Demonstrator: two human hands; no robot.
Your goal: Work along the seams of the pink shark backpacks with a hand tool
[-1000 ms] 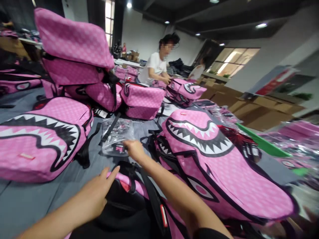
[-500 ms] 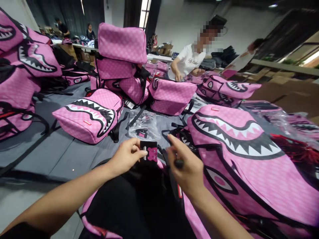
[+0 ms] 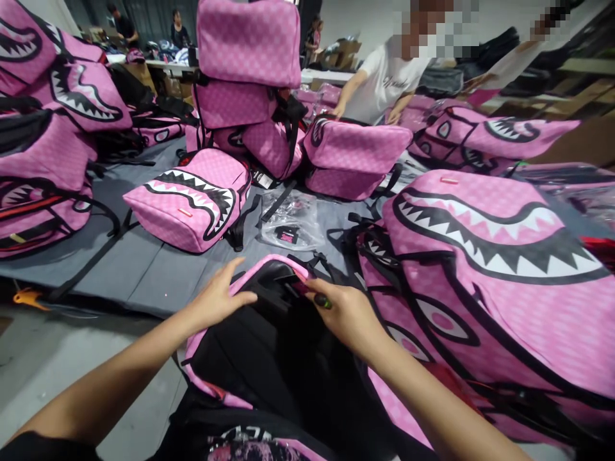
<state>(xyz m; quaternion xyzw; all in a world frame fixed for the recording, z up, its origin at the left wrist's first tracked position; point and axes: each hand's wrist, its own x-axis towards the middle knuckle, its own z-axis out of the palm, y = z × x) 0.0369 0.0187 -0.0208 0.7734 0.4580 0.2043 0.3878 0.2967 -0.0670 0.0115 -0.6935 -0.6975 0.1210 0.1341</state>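
Note:
A pink backpack (image 3: 262, 264) lies open in front of me, its black lining (image 3: 288, 358) facing up. My left hand (image 3: 221, 296) is at its upper left rim, thumb and fingers spread, holding nothing. At the upper right rim, my right hand (image 3: 348, 314) is closed around a small black tool (image 3: 323, 300) with a green mark; its kind is mostly hidden in the palm. The right fingertips meet the pink edge, beside a dark flat piece inside the bag that I cannot make out clearly. Beyond the bag, a clear plastic bag (image 3: 300, 221) holds black-and-pink tags (image 3: 287, 235).
A large pink shark-mouth backpack (image 3: 480, 224) stands close on the right. Another such backpack (image 3: 196, 198) lies left of centre. More are stacked behind (image 3: 247, 45) and at the far left (image 3: 52, 153). Across the grey-covered table (image 3: 125, 275), a co-worker in white (image 3: 384, 83) handles bags.
The black-and-pink tag has left my left fingers, which have spread open. My right hand has moved left onto the backpack's rim, still closed on the tool. The view has shifted downward.

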